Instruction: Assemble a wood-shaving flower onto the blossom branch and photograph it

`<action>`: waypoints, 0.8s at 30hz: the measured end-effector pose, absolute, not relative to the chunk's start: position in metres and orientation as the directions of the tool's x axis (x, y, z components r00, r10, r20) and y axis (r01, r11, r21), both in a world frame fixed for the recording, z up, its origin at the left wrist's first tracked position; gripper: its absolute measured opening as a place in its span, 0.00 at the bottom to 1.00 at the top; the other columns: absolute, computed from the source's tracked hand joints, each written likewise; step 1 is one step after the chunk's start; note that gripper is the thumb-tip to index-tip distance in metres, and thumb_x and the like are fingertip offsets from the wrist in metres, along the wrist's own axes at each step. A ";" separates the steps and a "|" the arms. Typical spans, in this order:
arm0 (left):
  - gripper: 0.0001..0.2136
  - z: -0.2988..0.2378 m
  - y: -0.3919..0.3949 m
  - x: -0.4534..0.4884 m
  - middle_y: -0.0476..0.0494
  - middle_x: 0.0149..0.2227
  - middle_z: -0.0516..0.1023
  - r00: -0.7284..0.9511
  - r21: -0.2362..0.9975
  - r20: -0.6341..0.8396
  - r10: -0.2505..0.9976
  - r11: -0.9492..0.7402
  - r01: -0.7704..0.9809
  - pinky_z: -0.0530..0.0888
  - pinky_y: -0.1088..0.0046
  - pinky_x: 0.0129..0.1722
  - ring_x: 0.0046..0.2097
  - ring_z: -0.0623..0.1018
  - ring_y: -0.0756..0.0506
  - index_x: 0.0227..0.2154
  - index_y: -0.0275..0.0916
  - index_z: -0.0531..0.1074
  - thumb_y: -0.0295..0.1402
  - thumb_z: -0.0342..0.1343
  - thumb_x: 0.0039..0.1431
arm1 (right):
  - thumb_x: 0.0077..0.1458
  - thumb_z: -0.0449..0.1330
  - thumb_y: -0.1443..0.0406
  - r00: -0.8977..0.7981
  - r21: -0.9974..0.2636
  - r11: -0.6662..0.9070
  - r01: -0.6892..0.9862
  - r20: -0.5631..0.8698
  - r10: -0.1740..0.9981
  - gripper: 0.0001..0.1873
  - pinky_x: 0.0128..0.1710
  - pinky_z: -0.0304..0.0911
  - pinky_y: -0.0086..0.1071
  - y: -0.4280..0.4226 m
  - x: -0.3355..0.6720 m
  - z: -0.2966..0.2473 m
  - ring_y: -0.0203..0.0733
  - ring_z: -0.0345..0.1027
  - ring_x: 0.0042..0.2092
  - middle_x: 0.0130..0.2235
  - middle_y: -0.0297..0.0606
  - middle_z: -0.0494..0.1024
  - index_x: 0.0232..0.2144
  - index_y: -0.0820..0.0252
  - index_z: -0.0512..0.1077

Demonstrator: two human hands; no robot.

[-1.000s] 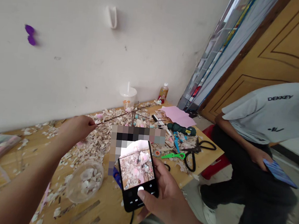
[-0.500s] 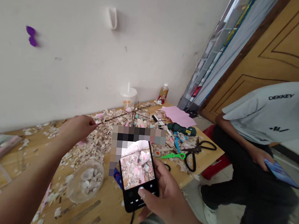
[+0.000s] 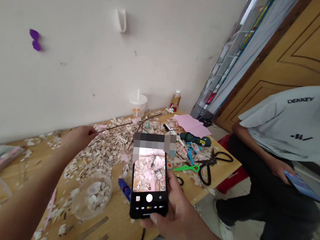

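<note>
My left hand (image 3: 76,140) pinches the end of a thin brown twig (image 3: 116,126), which stretches right across the table to small pale blossoms (image 3: 170,110). My right hand (image 3: 181,213) grips a black smartphone (image 3: 149,207) from below and the right side, thumb at its bottom edge. On its screen the camera app shows the littered table. A cable (image 3: 141,239) hangs from the phone. Beneath both hands lie heaps of pale, shell-like flakes (image 3: 98,152). A clear plastic bowl (image 3: 76,203) with white flakes sits between my arms; a blue tool-like object (image 3: 124,188) is partly behind the phone.
Large black-handled scissors (image 3: 206,174), green scissors (image 3: 186,168), blue scissors (image 3: 190,152), a dark green bundle (image 3: 196,139) and pink paper (image 3: 191,125) lie at right. A lidded cup (image 3: 137,105) and bottle (image 3: 175,100) stand by the wall. A seated person (image 3: 283,119) holds a tablet-like device (image 3: 302,186).
My right thumb has moved from the round shutter button to the phone's bottom edge. The phone has turned more upright and shifted slightly right. My left hand has moved a little left with the twig.
</note>
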State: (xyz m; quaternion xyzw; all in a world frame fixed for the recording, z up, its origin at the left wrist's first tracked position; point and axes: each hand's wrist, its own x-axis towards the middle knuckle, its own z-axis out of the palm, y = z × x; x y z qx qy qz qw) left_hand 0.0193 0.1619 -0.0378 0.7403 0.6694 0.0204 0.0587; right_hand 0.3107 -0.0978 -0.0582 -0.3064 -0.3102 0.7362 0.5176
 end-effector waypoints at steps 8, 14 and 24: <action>0.16 -0.097 0.176 -0.013 0.30 0.53 0.77 0.076 0.257 0.144 0.987 -0.111 0.960 0.68 0.56 0.59 0.59 0.74 0.34 0.45 0.37 0.76 0.41 0.50 0.65 | 0.54 0.72 0.61 -0.272 -0.789 -0.262 -0.555 -0.126 0.954 0.45 0.37 0.77 0.37 -0.081 0.309 -0.058 0.44 0.76 0.46 0.61 0.46 0.69 0.64 0.46 0.50; 0.27 -0.076 0.109 0.018 0.27 0.64 0.65 -0.007 0.465 0.452 0.892 -0.228 0.856 0.57 0.59 0.70 0.69 0.62 0.34 0.60 0.31 0.66 0.46 0.43 0.67 | 0.56 0.71 0.57 -0.221 -0.824 -0.216 -0.525 -0.113 0.969 0.43 0.34 0.75 0.33 -0.063 0.300 -0.061 0.39 0.78 0.39 0.57 0.46 0.74 0.64 0.48 0.49; 0.28 -0.054 -0.014 0.102 0.46 0.65 0.71 0.273 0.922 -0.133 0.953 0.220 -0.319 0.68 0.53 0.64 0.67 0.67 0.32 0.58 0.53 0.74 0.60 0.50 0.62 | 0.53 0.74 0.59 -0.303 -0.813 -0.238 -0.531 -0.080 0.950 0.58 0.48 0.74 0.43 -0.052 0.278 -0.063 0.48 0.74 0.55 0.64 0.48 0.66 0.68 0.43 0.35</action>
